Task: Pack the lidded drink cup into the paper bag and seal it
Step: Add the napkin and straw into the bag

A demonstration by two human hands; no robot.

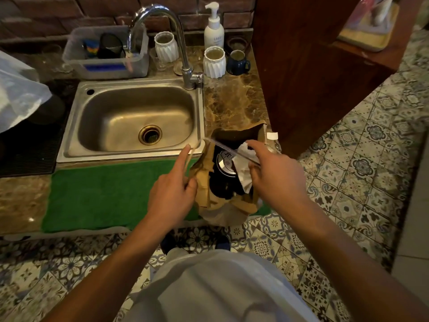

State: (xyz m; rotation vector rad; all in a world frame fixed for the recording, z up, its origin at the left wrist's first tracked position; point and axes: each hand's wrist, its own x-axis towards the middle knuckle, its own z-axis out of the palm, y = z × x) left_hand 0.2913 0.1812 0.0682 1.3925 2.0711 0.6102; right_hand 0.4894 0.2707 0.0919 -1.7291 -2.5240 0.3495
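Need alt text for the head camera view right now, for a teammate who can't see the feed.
Both bare hands work at the open mouth of a brown paper bag standing at the counter's edge beside a steel sink: the left hand pinches the bag's handle, the right hand holds a wrapped straw over it. Inside sit a dark lidded cup and a white napkin.

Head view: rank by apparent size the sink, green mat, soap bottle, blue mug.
1. Green mat and sink: they look about alike; the mat is nearer the camera, so I will not rank them.
2. Soap bottle.
3. Blue mug, smallest.
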